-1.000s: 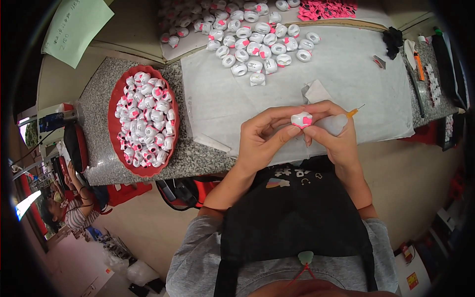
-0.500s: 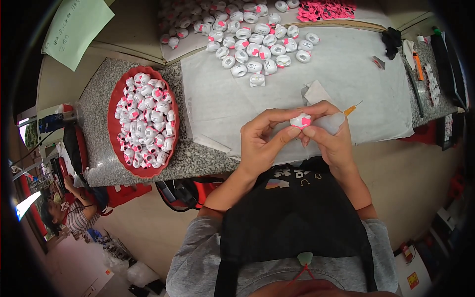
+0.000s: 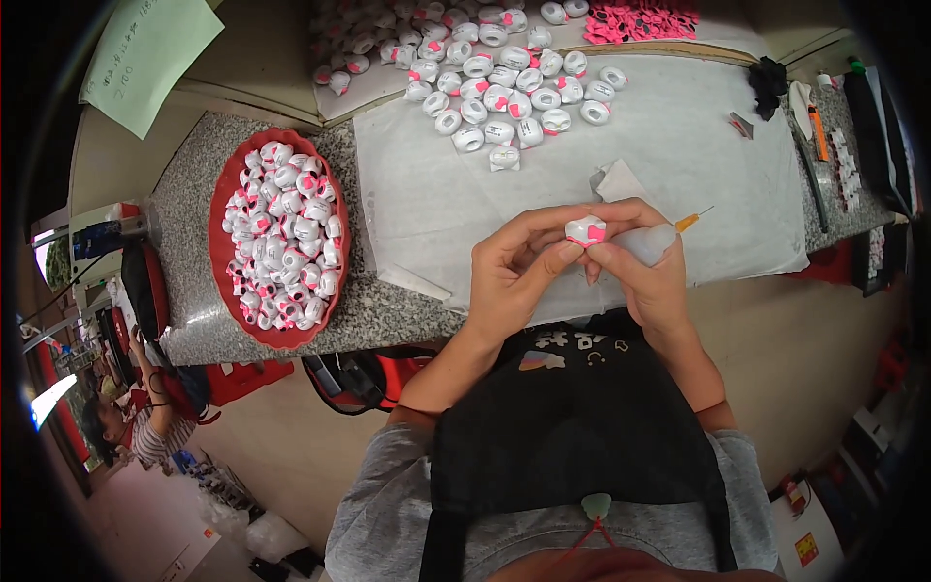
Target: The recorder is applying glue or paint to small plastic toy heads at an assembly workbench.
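Observation:
Between the fingertips of both hands is a small white plastic figure head (image 3: 586,231) with a pink bow piece on its front. My left hand (image 3: 520,264) pinches it from the left, thumb at its lower edge. Gripping its right side with thumb and fingers is my right hand (image 3: 644,264). Tucked in that same hand is a translucent squeeze bottle (image 3: 648,242) with an orange needle tip (image 3: 688,222) pointing up and right. A folded white paper (image 3: 621,181) lies just beyond the hands.
White sheeting (image 3: 698,145) covers the worktop. Rows of white heads (image 3: 499,97) stand beyond, beside a heap of pink pieces (image 3: 640,21). At left sits a red scalloped tray (image 3: 219,242) full of heads. Tools, including an orange-handled one (image 3: 819,134), lie right. Another person (image 3: 136,427) works far left.
Both hands stay in almost the same place, with the head turned slightly between the fingertips. The other person at far left has shifted an arm.

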The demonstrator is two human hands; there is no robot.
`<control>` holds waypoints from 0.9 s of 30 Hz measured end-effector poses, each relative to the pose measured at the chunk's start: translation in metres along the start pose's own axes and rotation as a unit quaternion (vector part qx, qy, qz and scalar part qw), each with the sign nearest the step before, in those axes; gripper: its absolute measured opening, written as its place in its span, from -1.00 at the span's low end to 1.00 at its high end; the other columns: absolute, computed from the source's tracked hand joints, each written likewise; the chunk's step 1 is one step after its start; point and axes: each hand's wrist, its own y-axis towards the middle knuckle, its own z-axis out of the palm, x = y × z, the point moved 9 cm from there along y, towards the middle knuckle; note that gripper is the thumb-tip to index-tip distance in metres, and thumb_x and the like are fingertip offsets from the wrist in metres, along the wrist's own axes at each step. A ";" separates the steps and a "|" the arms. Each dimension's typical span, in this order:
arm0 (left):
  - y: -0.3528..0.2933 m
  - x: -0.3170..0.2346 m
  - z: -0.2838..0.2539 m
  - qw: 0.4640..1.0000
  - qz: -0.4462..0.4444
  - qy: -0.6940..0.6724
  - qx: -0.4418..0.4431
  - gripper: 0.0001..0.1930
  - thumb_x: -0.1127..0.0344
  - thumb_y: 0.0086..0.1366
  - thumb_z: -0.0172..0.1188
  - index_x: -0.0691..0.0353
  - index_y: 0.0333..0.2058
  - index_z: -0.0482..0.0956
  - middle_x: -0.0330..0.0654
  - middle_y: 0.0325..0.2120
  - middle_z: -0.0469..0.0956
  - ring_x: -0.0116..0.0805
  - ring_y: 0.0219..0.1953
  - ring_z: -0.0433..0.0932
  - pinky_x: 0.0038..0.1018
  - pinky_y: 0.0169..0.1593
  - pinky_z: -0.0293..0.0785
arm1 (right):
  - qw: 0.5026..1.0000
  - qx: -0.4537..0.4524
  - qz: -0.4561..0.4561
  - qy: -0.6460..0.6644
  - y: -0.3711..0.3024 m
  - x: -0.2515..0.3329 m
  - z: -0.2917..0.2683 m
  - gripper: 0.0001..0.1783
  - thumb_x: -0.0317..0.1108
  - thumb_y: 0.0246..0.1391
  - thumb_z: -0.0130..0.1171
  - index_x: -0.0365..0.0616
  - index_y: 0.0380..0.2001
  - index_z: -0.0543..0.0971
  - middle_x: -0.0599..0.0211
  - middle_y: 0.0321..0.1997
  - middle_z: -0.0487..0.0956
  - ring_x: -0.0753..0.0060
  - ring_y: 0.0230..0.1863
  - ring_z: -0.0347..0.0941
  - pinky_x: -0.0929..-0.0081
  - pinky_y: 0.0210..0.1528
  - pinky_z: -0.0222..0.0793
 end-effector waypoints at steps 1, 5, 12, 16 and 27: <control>-0.001 -0.001 -0.001 1.000 0.011 0.013 -0.007 -0.75 0.53 0.06 -0.02 0.43 -0.22 0.31 -0.03 -0.22 0.36 -0.39 -0.22 0.37 -0.55 -0.18 0.32 | 1.000 0.002 -0.007 -0.009 0.000 0.001 0.000 -0.76 -0.56 -0.21 0.03 -0.30 -0.35 0.36 0.26 -0.51 0.42 0.56 -0.55 0.33 0.66 -0.58 0.26; -0.004 0.000 -0.004 0.997 0.031 0.064 -0.017 -0.74 0.55 0.06 -0.02 0.42 -0.22 0.31 -0.03 -0.23 0.37 -0.39 -0.22 0.37 -0.53 -0.19 0.33 | 1.000 0.000 -0.022 -0.008 -0.002 0.003 0.001 -0.76 -0.57 -0.22 0.03 -0.29 -0.36 0.36 0.26 -0.49 0.42 0.55 -0.56 0.33 0.65 -0.57 0.26; -0.002 0.006 -0.003 0.999 -0.022 -0.006 -0.025 -0.75 0.56 0.02 0.03 0.40 -0.26 0.34 -0.05 -0.25 0.37 -0.39 -0.23 0.37 -0.51 -0.18 0.31 | 1.000 0.013 0.013 0.010 -0.001 0.000 -0.001 -0.73 -0.57 -0.24 0.04 -0.30 -0.34 0.36 0.24 -0.49 0.42 0.53 -0.56 0.34 0.65 -0.56 0.27; -0.005 0.000 -0.001 0.998 0.057 -0.003 0.015 -0.77 0.59 -0.03 0.07 0.39 -0.32 0.35 -0.08 -0.33 0.38 -0.39 -0.28 0.38 -0.52 -0.25 0.35 | 0.999 0.038 -0.010 -0.021 -0.006 0.007 0.003 -0.74 -0.54 -0.23 0.08 -0.33 -0.35 0.41 0.32 -0.60 0.41 0.61 -0.60 0.31 0.70 -0.57 0.24; -0.003 -0.007 0.006 0.998 0.060 0.023 0.025 -0.73 0.62 -0.06 0.08 0.39 -0.31 0.35 -0.07 -0.38 0.38 -0.41 -0.33 0.39 -0.55 -0.31 0.37 | 0.998 0.037 0.008 0.057 -0.007 0.002 0.004 -0.73 -0.53 -0.23 0.08 -0.33 -0.34 0.40 0.30 -0.59 0.42 0.58 -0.60 0.33 0.68 -0.59 0.24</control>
